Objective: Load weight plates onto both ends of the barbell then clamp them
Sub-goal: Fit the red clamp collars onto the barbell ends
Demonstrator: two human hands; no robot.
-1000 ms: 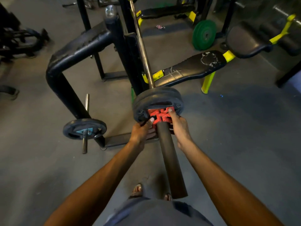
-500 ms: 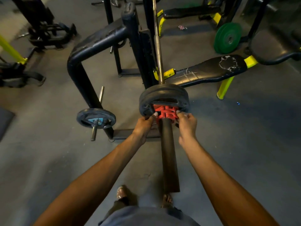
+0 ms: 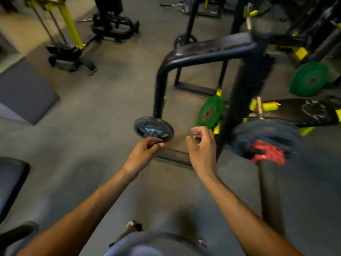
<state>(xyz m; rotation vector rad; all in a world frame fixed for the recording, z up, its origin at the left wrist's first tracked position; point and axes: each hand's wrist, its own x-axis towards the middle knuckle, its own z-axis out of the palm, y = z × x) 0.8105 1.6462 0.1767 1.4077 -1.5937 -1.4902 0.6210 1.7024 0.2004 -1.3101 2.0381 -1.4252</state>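
Observation:
The barbell sleeve [image 3: 267,191] runs up the right side, carrying black weight plates [image 3: 265,135] with a red clamp [image 3: 267,154] against them. Both hands are off the clamp, to its left. My right hand [image 3: 203,146] hangs empty with loosely curled fingers beside the rack upright. My left hand [image 3: 144,152] is curled just below a small black plate [image 3: 153,129] on a storage peg, and overlaps the peg's end. Blur hides whether it grips the peg. A green plate [image 3: 209,112] sits on the rack behind my right hand.
The black rack frame [image 3: 203,56] stands ahead, with a worn black bench [image 3: 304,109] at right. Another green plate [image 3: 310,78] leans at far right. Yellow-and-black machines [image 3: 73,43] stand at back left, and a dark mat [image 3: 24,93] lies at left.
Both hands have let go of the red clamp and moved left toward the small black plate. The view has swung left, so the barbell end now sits at the right.

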